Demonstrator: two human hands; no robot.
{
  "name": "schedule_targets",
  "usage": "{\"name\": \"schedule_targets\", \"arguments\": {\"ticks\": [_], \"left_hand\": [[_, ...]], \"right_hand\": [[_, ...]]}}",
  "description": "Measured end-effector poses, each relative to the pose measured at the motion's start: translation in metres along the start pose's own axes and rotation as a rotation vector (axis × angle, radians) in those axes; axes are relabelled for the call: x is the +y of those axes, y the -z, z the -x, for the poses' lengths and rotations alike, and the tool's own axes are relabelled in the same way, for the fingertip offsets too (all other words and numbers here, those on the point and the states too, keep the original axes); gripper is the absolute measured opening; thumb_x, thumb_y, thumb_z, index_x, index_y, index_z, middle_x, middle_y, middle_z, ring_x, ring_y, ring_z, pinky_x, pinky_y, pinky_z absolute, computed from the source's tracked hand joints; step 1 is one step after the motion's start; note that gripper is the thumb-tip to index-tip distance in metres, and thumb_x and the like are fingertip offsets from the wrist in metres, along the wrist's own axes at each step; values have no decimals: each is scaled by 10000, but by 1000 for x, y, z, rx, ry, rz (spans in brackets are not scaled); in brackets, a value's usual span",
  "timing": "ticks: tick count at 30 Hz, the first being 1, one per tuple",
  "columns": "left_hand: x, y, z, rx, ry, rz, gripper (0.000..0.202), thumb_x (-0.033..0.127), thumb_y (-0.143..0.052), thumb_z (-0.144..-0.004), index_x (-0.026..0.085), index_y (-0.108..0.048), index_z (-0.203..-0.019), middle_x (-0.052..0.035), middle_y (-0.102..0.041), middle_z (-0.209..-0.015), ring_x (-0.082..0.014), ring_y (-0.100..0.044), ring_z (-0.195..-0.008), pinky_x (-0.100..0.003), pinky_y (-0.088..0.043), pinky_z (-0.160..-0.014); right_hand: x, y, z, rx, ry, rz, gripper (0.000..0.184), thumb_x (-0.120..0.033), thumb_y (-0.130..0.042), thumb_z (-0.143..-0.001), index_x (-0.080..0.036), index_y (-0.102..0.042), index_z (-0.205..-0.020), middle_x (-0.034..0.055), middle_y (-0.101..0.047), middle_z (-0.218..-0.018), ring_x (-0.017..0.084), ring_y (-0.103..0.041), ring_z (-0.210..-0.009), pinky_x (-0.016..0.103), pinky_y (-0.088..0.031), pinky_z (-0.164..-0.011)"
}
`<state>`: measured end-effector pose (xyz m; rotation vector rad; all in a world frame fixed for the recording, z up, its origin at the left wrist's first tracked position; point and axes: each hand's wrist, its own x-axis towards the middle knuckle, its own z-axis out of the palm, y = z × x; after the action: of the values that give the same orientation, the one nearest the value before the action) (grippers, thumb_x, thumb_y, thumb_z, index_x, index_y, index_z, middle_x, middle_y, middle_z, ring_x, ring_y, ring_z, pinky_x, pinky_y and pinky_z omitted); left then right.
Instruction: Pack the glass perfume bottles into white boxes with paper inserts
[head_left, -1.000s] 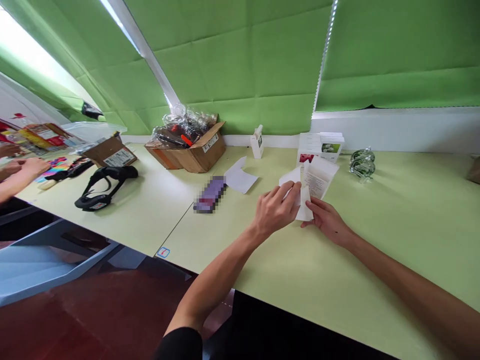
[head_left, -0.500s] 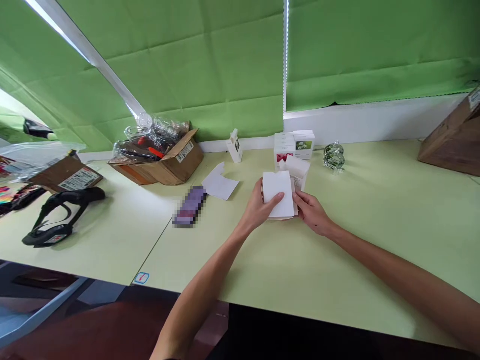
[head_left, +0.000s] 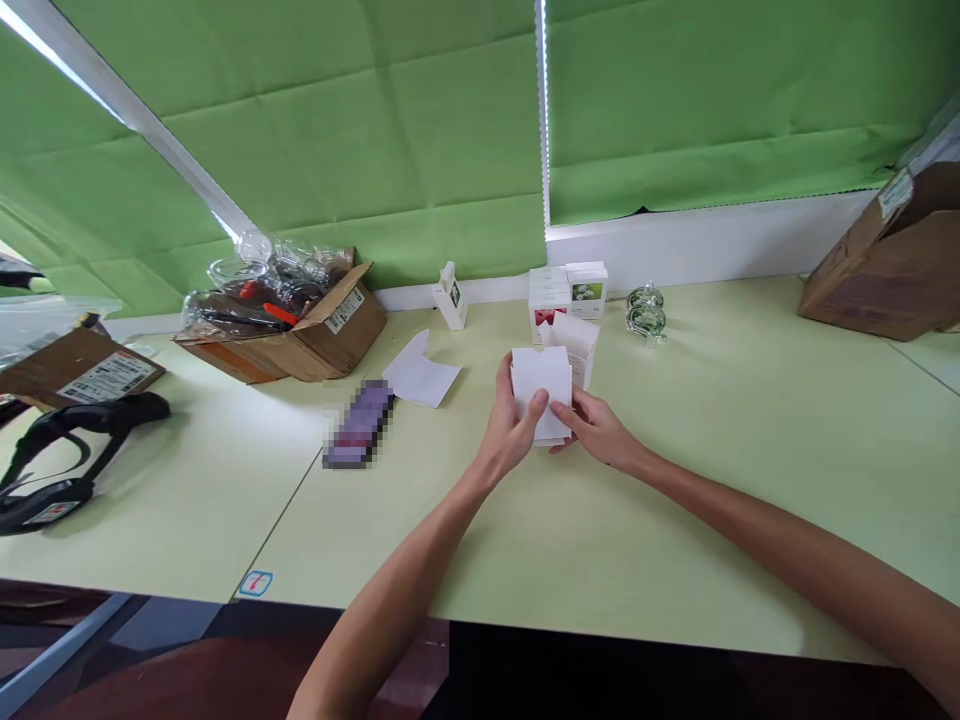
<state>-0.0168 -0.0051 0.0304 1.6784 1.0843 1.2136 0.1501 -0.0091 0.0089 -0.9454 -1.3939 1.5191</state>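
Note:
Both my hands hold a stack of white cards (head_left: 540, 376) above the table. My left hand (head_left: 513, 430) is wrapped round the left side, its thumb lying on the front face. At the lower right edge, my right hand (head_left: 600, 428) grips the stack with its thumb on the front and fingers behind. Just behind the stack stands an open white carton (head_left: 580, 342), partly hidden by it. Farther back are white boxes with a red picture (head_left: 550, 292) and a white box with a green picture (head_left: 588, 290).
A clear glass ornament (head_left: 646, 312) stands right of the boxes. To the left are a slim white box (head_left: 451, 300), white paper (head_left: 420, 372) and a blurred purple phone-like object (head_left: 361, 426). Cardboard boxes (head_left: 330, 335) (head_left: 885, 260) flank the table; a black strap device (head_left: 82, 450) lies left.
The cards in the stack sit more evenly together, and my right thumb has moved onto its front. The camera view has shifted, so the table's things appear farther left.

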Motion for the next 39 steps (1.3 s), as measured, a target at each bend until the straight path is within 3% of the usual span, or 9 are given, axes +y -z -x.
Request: {"name": "schedule_targets", "arguments": {"ticks": [4,9,13,17,21,30,33,36,39], "left_hand": [[-2,-3,2,-7,2,46,891,713,-500,-912,229,-149,-1572,-176,-390,-1543,-300,-529,-1302,-410,-518,-1013],[4,-9,4,119,110,149,772,728,-427,-931,260,-292,-1530,-131,-509,-1442,-296,-565,-1261,-392,-584,-940],[6,-11,5,124,201,211,712,734,-365,-946,288,-341,-1501,-105,-553,-1388,-279,-598,-1214,-393,-601,-911],[2,-10,5,144,154,185,678,720,-348,-960,306,-351,-1497,-84,-468,-1495,-260,-511,-1339,-383,-513,-1054],[-2,-4,2,118,142,247,673,712,-301,-976,302,-330,-1509,-86,-499,-1481,-254,-544,-1307,-388,-493,-1056],[-11,-1,-6,32,115,369,762,804,-245,-926,259,-431,-1424,-98,-605,-1377,-272,-628,-1181,-420,-530,-982],[-15,7,-16,86,59,322,758,800,-176,-931,256,-454,-1380,-119,-605,-1373,-276,-621,-1211,-436,-532,-982],[-23,20,-35,171,-10,122,675,745,-428,-918,241,-448,-1366,-153,-546,-1429,-265,-603,-1242,-420,-511,-1013],[-26,28,-59,99,-69,23,730,614,-720,-798,243,-448,-1365,-158,-458,-1514,-285,-535,-1340,-439,-452,-1097]], "right_hand": [[-5,-4,4,11,55,66,593,-568,-558,-944,-281,-478,-1457,94,-617,-1336,241,-668,-1022,375,-670,-703],[-12,-9,8,11,134,135,606,-575,-424,-1001,-311,-361,-1543,102,-548,-1442,255,-646,-1096,326,-639,-657],[-11,-6,6,6,94,109,585,-590,-420,-998,-286,-435,-1498,98,-592,-1390,242,-668,-1032,330,-639,-653],[-10,-1,5,46,101,213,551,-574,-490,-977,-252,-519,-1423,97,-673,-1238,242,-673,-1001,343,-641,-687],[-16,2,4,71,61,329,466,-553,-577,-931,-210,-652,-1239,81,-718,-1011,217,-682,-819,321,-626,-577],[-23,-1,5,48,14,210,490,-496,-764,-791,-165,-681,-1143,73,-694,-959,198,-689,-760,302,-629,-487],[-28,1,4,114,43,151,485,-514,-795,-755,-160,-697,-1072,86,-713,-968,211,-699,-768,301,-628,-465],[-43,11,1,212,92,96,493,-535,-819,-723,-162,-708,-1027,85,-736,-959,211,-710,-749,297,-632,-452],[-64,24,-1,314,160,57,518,-543,-836,-703,-161,-719,-1032,74,-748,-944,201,-714,-723,301,-644,-460]]}}
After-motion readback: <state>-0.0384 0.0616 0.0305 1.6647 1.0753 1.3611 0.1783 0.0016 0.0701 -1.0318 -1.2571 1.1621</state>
